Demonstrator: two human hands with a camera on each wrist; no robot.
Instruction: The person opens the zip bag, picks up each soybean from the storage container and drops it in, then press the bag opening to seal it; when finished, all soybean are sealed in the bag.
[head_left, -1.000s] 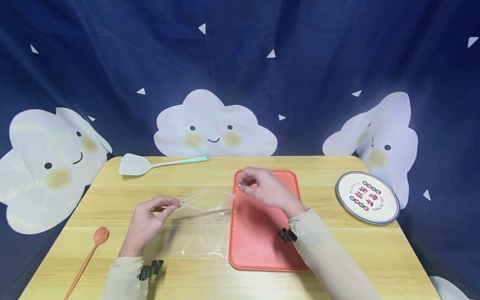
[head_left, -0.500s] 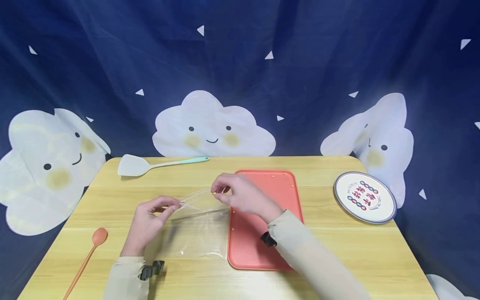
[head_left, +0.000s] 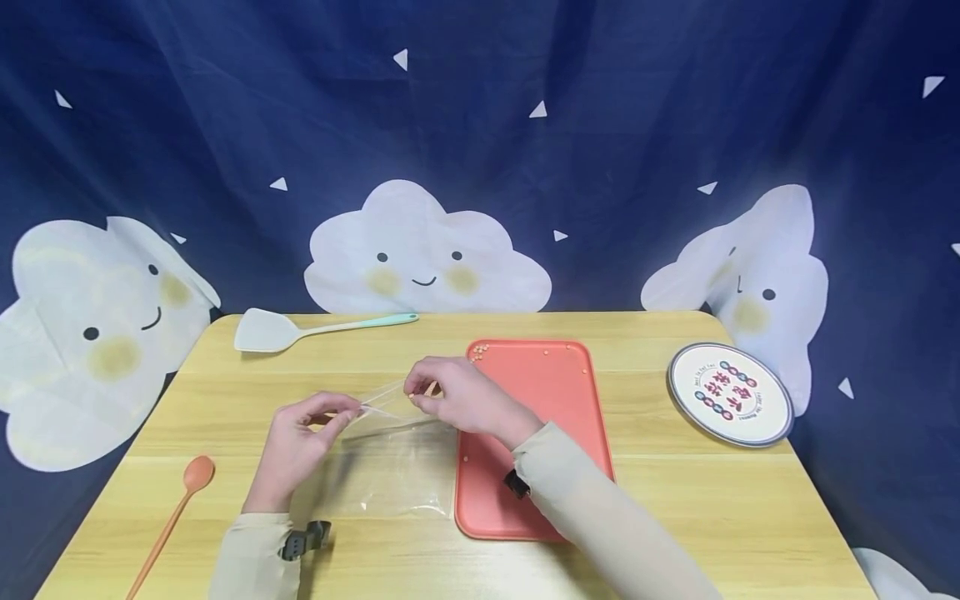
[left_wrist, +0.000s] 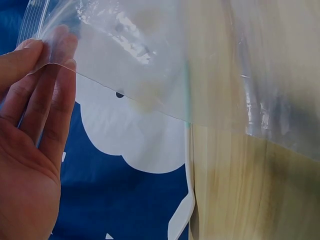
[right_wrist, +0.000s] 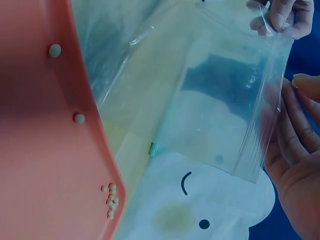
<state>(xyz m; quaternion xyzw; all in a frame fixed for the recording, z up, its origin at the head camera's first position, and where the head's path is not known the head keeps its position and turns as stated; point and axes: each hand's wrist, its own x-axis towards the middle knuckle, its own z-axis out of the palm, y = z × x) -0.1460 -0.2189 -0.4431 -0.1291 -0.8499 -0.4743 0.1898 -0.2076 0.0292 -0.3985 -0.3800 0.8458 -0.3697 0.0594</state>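
Observation:
A clear zip-lock bag (head_left: 408, 479) lies on the table, its mouth raised and parted. My left hand (head_left: 300, 437) pinches the left corner of that mouth between thumb and fingers. My right hand (head_left: 465, 400) is at the bag's opening, its thumb and forefinger pinching a small yellowish soybean (right_wrist: 294, 83). Just right of the bag is a red tray (head_left: 558, 404), partly under my right forearm. Several pale round soybeans (right_wrist: 112, 201) cluster in the tray's far left corner, and a few single ones lie along its edges.
A white spatula (head_left: 270, 332) with a mint handle lies along the back edge. On the left is an orange spoon (head_left: 198, 473). A round white plate (head_left: 731, 396) with printed lettering sits at the right. A blue cloud-patterned curtain (head_left: 480, 100) hangs behind the table.
My right hand has moved left from the tray's far left corner to the bag's mouth, carrying the soybean. My left hand has kept its pinch on the bag without visible movement.

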